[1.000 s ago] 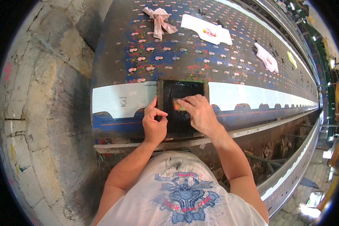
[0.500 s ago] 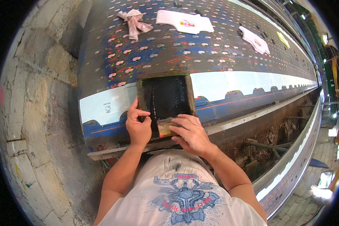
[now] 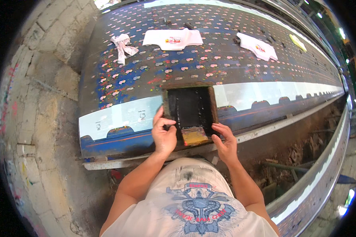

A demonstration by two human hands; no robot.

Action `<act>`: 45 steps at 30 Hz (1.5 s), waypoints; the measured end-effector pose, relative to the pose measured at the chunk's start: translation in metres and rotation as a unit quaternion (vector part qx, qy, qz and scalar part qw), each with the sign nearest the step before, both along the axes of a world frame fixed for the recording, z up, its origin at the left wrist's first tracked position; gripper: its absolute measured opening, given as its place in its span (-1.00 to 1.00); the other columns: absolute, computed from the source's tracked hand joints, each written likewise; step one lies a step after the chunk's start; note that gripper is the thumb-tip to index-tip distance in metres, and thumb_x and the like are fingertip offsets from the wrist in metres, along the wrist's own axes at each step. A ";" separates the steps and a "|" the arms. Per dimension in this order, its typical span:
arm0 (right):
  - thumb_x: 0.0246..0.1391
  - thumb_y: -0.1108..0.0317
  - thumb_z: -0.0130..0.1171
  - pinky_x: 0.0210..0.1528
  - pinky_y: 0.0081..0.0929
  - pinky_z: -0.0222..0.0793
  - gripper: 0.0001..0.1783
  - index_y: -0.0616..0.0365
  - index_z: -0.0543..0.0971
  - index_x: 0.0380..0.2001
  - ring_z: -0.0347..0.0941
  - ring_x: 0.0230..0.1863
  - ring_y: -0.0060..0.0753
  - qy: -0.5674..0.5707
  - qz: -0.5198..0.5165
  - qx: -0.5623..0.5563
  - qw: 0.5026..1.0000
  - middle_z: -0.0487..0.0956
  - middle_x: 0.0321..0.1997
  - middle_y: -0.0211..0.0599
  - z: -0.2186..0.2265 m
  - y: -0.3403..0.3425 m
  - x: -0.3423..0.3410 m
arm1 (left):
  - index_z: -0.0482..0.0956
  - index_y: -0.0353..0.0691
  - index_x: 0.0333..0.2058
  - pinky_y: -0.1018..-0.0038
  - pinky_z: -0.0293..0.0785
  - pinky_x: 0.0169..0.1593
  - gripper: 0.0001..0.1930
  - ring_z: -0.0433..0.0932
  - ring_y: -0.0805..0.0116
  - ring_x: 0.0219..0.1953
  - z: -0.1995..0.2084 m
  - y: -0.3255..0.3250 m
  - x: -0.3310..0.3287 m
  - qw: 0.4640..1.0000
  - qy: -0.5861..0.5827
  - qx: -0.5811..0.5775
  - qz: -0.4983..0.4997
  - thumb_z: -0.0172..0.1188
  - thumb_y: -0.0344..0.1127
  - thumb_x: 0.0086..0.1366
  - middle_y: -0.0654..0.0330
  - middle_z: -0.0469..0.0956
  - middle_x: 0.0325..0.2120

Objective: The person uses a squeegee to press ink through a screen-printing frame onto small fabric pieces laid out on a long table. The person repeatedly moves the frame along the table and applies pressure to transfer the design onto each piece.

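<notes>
A wooden-framed printing screen (image 3: 165,103) with black ink inside lies over the pale fabric strip near the table's front edge. My left hand (image 3: 164,136) is closed on the frame's left side near its front corner, thumb bent inward. On the opposite side, my right hand (image 3: 226,143) holds the frame's right edge between thumb and fingers. A yellowish squeegee (image 3: 194,136) leans inside the screen's near end, with neither hand on it. To the left, the pale fabric (image 3: 120,117) bears two small black cartoon prints. The fabric beneath the screen is hidden.
On the long, paint-spotted table (image 3: 146,81) lie a crumpled cloth (image 3: 123,48), two white printed garment pieces (image 3: 172,38) and a yellow piece (image 3: 298,42). A rail (image 3: 265,128) borders the front edge, with a debris-filled gap beyond. A block wall (image 3: 47,114) stands left.
The screen has shifted right along the fabric, uncovering a second black print. My right hand has let go of the squeegee and taken the frame's right side; my left hand moved along with the frame.
</notes>
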State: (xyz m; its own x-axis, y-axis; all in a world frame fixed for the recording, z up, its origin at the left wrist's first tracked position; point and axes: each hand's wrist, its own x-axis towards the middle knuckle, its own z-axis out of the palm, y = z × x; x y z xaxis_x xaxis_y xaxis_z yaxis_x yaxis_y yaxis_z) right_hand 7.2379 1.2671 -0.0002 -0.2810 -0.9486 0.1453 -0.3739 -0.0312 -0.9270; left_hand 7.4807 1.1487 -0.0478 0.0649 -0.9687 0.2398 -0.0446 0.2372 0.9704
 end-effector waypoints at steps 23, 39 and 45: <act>0.07 0.52 0.42 0.24 -0.05 0.58 -0.46 0.23 0.75 0.19 0.64 0.16 0.04 0.340 0.334 -0.097 0.873 0.74 0.15 -0.11 0.046 -0.059 -0.034 | 0.67 -0.24 -0.33 0.20 0.32 0.62 -0.73 0.43 -0.01 0.64 -0.011 0.000 -0.042 0.993 0.051 0.107 -0.007 0.32 -0.82 0.18 -0.25 0.42 0.61; 0.10 0.72 0.22 0.29 0.02 0.57 -0.44 0.11 0.79 0.16 0.65 0.19 0.17 0.350 0.237 -0.109 0.900 0.79 0.09 -0.06 0.038 -0.189 -0.039 | 0.64 -0.14 -0.40 0.08 0.30 0.63 -0.70 0.42 -0.19 0.63 -0.015 0.001 -0.042 0.998 -0.045 0.037 0.004 0.33 -0.78 0.13 -0.32 0.47 0.55; 0.10 0.66 0.25 0.22 -0.02 0.55 -0.35 0.04 0.73 0.29 0.62 0.10 0.10 0.363 0.242 -0.119 0.892 0.77 0.09 -0.15 0.030 -0.128 -0.027 | 0.65 -0.13 -0.39 0.06 0.29 0.64 -0.70 0.41 -0.18 0.62 -0.016 0.002 -0.044 0.998 -0.062 0.032 0.010 0.35 -0.78 0.14 -0.29 0.48 0.55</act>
State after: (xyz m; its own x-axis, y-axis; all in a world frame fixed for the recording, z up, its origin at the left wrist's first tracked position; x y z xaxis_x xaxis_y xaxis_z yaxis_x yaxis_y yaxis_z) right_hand 7.2106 1.1395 0.0294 0.4019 -0.8521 0.3354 -0.7627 -0.5142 -0.3924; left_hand 7.4372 1.1510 -0.0634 0.0580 -0.9812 0.1841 -0.1692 0.1721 0.9704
